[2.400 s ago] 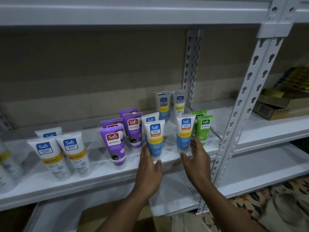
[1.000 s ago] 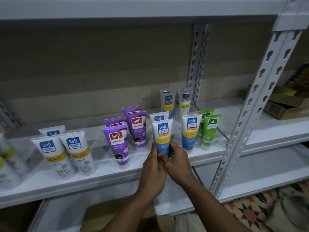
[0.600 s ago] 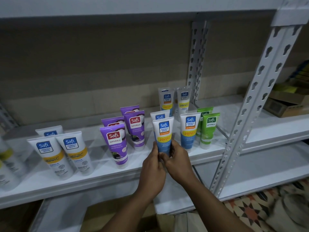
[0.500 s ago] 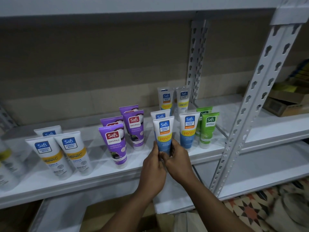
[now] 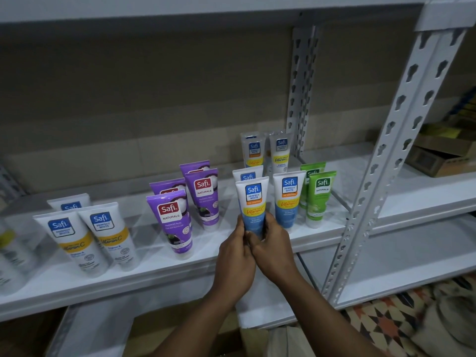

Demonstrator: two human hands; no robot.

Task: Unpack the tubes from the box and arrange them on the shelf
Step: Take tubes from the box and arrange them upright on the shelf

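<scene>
A blue-and-white tube (image 5: 253, 202) stands cap-down at the front of the white shelf (image 5: 154, 269). My left hand (image 5: 235, 261) and my right hand (image 5: 274, 249) both grip its lower end from either side. A second blue tube (image 5: 288, 197) stands just to its right, with another (image 5: 247, 173) behind it. Green tubes (image 5: 319, 199) stand further right, purple tubes (image 5: 175, 220) to the left, and white-and-yellow tubes (image 5: 87, 238) at far left. The tube's cap is hidden by my fingers.
A perforated grey upright (image 5: 386, 161) rises right of the green tubes. Two more tubes (image 5: 265, 153) stand at the shelf's back. Cardboard boxes (image 5: 443, 150) sit on the right-hand shelf. A brown box (image 5: 180, 331) lies below, under my arms. Patterned floor (image 5: 386, 323) shows at lower right.
Both hands came together from beside separate tubes onto the one front blue tube. In the last half second they hold it in place with almost no movement.
</scene>
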